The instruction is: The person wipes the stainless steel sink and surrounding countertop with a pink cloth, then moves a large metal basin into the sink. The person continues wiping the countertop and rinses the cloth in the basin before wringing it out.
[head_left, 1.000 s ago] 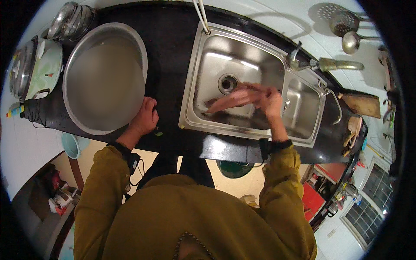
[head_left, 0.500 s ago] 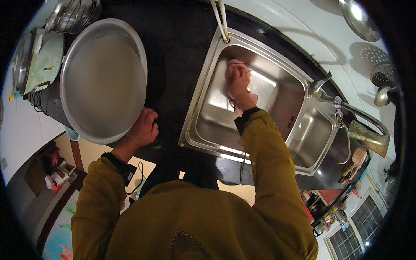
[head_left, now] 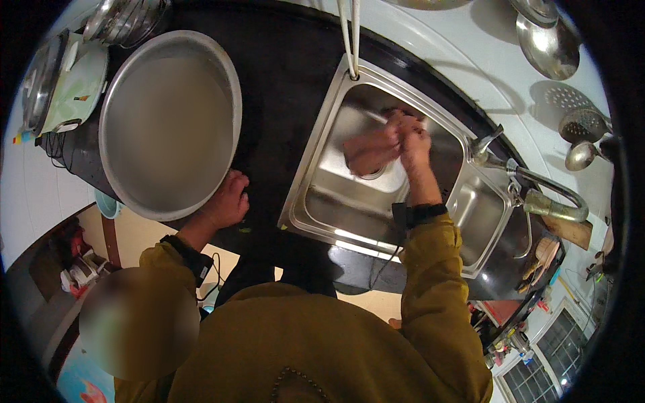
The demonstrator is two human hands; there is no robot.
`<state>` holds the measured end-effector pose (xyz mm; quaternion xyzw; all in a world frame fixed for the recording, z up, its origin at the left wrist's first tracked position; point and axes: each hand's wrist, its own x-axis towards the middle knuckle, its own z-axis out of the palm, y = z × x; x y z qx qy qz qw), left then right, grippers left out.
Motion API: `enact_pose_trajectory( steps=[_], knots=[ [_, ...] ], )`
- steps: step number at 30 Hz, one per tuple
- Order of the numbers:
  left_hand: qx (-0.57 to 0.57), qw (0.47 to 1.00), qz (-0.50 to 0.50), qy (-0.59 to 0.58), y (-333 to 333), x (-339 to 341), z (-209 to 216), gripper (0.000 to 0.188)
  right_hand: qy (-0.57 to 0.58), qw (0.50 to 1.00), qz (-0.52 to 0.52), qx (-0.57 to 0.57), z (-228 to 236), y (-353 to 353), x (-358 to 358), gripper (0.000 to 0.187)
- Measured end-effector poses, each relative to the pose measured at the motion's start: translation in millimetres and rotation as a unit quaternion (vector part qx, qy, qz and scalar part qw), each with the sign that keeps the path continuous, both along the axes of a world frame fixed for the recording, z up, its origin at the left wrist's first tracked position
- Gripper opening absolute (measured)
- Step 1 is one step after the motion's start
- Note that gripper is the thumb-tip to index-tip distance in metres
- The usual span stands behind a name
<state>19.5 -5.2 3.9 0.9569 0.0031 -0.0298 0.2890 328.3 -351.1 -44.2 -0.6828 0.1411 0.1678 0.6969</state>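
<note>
In the big bowl of a steel sink [head_left: 321,164], my right hand [head_left: 411,138] grips a pinkish-brown cloth [head_left: 369,153] near the far wall. The cloth hangs toward the left over the sink floor, beside the round drain [head_left: 373,173], and is smeared by motion. On the dark counter, my left hand [head_left: 228,199] rests with curled fingers at the near right rim of a large metal basin [head_left: 236,127]. Nothing shows inside those fingers. What the basin holds is blurred.
A smaller sink bowl [head_left: 480,215] and a curved faucet [head_left: 551,185] lie to the right. White sticks [head_left: 350,40] stand at the sink's far left corner. Steel bowls [head_left: 127,20] and a pale green tray [head_left: 77,87] sit far left. Ladles [head_left: 547,47] hang on the wall.
My right hand has moved right within the sink, and the cloth now trails out to its left. My left hand stays by the basin. The view has shifted slightly.
</note>
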Motion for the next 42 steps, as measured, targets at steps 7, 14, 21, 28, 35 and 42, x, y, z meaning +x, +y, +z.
enact_pose_trajectory(
  steps=[7, 14, 21, 28, 35, 42],
  knots=[
    [0.011, 1.0, -0.01, -0.003, -0.4, 0.5, 4.8, 0.041, -0.227, 0.811, 0.41, -0.351, -16.1, 104.5, 17.0, 0.033],
    [0.023, 0.999, 0.011, 0.042, -1.3, 0.3, 3.6, 0.041, -0.07, 0.813, 0.423, -0.395, -66.4, 110.3, -65.1, 0.066],
    [0.053, 0.998, -0.015, -0.001, 0.8, 2.6, 5.4, 0.04, -0.191, 0.694, 0.659, -0.219, 5.7, 20.4, -37.6, 0.035],
    [0.043, 0.999, -0.005, 0.008, 0.8, 2.8, 8.9, 0.039, -0.264, 0.529, 0.538, -0.601, 50.3, -88.2, 26.0, 0.046],
    [0.033, 0.999, -0.001, -0.028, 0.6, 5.6, 8.7, 0.036, -0.428, 0.153, 0.609, -0.651, -5.9, -132.1, -85.3, 0.035],
    [0.043, 0.998, 0.004, -0.037, -1.1, 5.2, 8.3, 0.034, 0.082, 0.683, 0.692, -0.221, -35.2, -74.4, -132.3, 0.036]
  ],
)
